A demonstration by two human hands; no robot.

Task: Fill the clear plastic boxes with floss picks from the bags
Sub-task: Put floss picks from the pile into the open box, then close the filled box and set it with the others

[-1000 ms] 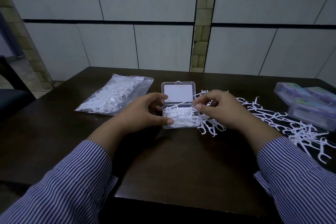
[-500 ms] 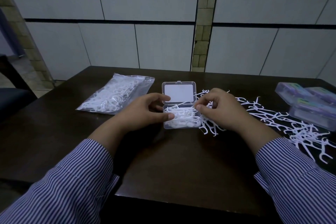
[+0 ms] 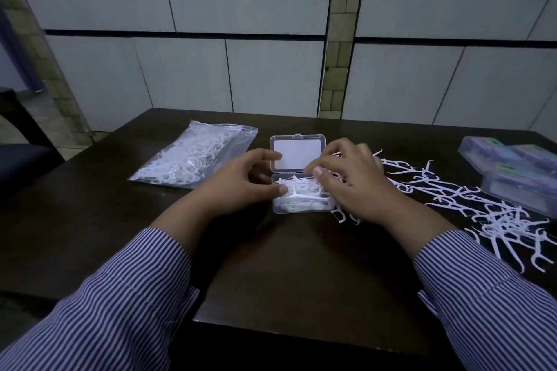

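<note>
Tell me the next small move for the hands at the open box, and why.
Probably the right hand should lower the white floss pick it pinches into the open clear plastic box and release: the pick hovers over the pile, and the left hand steadies the box.

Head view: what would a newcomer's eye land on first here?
The open clear plastic box, at the table's centre and heaped with floss picks, with the left hand gripping its left edge and the right hand over its right side. Loose floss picks sprawl to the right; a full bag lies to the left.
</note>
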